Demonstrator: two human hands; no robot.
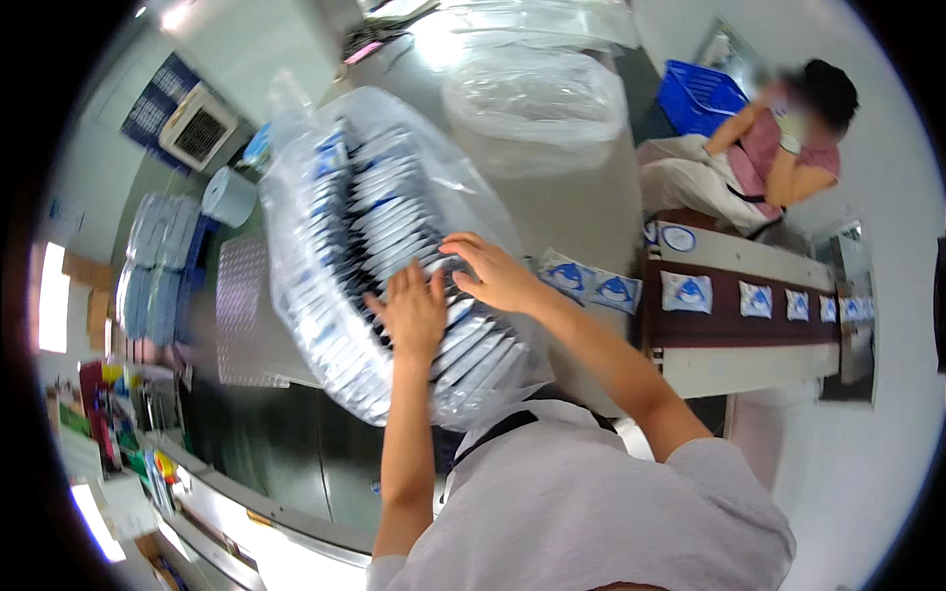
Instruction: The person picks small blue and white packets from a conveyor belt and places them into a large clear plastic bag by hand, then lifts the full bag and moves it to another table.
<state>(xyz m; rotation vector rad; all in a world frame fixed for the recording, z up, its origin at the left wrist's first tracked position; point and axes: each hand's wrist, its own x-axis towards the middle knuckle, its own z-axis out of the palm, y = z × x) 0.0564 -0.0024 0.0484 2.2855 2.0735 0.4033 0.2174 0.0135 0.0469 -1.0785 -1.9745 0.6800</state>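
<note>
Packets (394, 212) in close rows within an open clear plastic bag (463, 187) on a tabletop (567, 222).

Seen from left to right: a pale roll (229, 197) stands beyond a clear, dimpled sheet (242, 310), which lies just beside the bag. The left grip (415, 310) is open, fingers spread flat upon the packets near the middle of the bag; the right grip (498, 278), also open and holding nothing visible, reaches its fingertips to the same rows, though whether they touch cannot be told. Further right, two blue-and-white pouches (591, 284) lie side by side on the tabletop; next to them, more pouches (687, 293) line a dark conveyor belt (729, 330), behind which a co-worker (759, 163) sits near a blue basket (698, 98).
</note>
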